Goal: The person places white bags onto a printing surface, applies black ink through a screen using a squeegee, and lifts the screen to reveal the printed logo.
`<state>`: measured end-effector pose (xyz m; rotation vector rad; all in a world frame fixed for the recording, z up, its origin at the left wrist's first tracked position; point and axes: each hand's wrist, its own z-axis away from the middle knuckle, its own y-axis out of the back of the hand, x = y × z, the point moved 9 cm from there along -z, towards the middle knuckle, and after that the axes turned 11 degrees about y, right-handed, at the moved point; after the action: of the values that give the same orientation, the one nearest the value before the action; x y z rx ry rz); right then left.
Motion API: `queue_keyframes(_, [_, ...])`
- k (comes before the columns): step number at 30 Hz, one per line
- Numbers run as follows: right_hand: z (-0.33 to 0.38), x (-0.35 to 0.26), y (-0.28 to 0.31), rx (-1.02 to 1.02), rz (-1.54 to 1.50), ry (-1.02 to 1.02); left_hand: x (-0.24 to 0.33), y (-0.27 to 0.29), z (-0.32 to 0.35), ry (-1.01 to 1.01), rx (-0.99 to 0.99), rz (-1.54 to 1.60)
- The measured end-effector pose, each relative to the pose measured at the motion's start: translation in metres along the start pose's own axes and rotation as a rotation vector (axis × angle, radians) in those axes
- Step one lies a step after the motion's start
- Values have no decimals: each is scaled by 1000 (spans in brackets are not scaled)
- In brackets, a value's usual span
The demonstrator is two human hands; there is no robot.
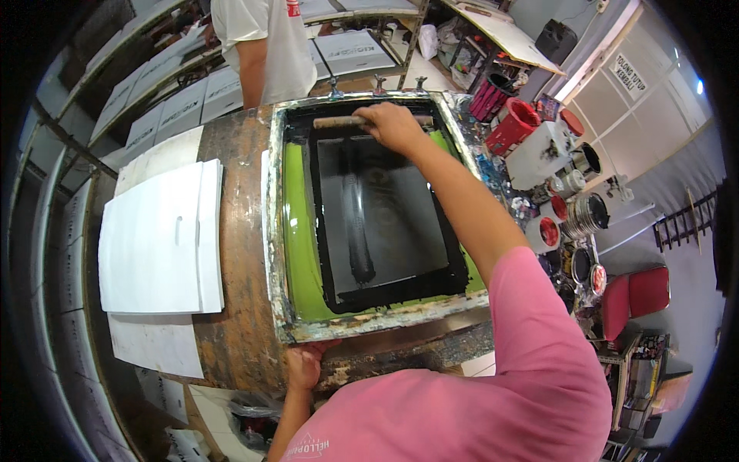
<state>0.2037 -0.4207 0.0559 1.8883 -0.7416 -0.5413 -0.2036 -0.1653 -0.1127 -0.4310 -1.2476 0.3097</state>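
In front of me lies a screen printing frame (286,304) with paint-crusted edges, a green border and black ink over its dark mesh. My right hand (391,125) is closed around the wooden handle of a squeegee (332,122) at the frame's far end. The squeegee's blade is hard to make out against the black ink. Down at the near left corner, my left hand (305,365) has its fingers curled against the frame's front edge; the fingertips are partly hidden there.
White sheets (158,246) are stacked on the worn table (239,223) at left. Ink tubs, including a red bucket (514,125), crowd the right side. Beyond the frame stands another person (265,54) near racks of printed sheets. A red chair (635,300) is at far right.
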Motion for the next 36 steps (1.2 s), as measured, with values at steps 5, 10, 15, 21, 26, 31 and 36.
queue_keyframes(5, [-42, 30, -55, -76, 32, 32, -68, 75, 23, 46, -110, -287])
queue_keyframes(10, [-21, 5, -56, -69, 116, -46, -19, 30, 12, -7, 51, -72])
queue_keyframes(15, [43, -60, -26, -147, 82, -68, -9, 11, 0, -28, -72, -8])
queue_keyframes(21, [154, -198, 42, -158, -8, -34, -8, 4, -4, -93, -144, 33])
queue_keyframes(26, [201, -251, 73, -155, -115, -67, 5, -11, -6, -35, -181, 10])
queue_keyframes(31, [186, -236, 84, -197, -163, -118, 11, -27, 1, 106, -216, 254])
queue_keyframes(36, [199, -255, 65, -363, -214, -101, 8, -31, 3, 153, -233, 343])
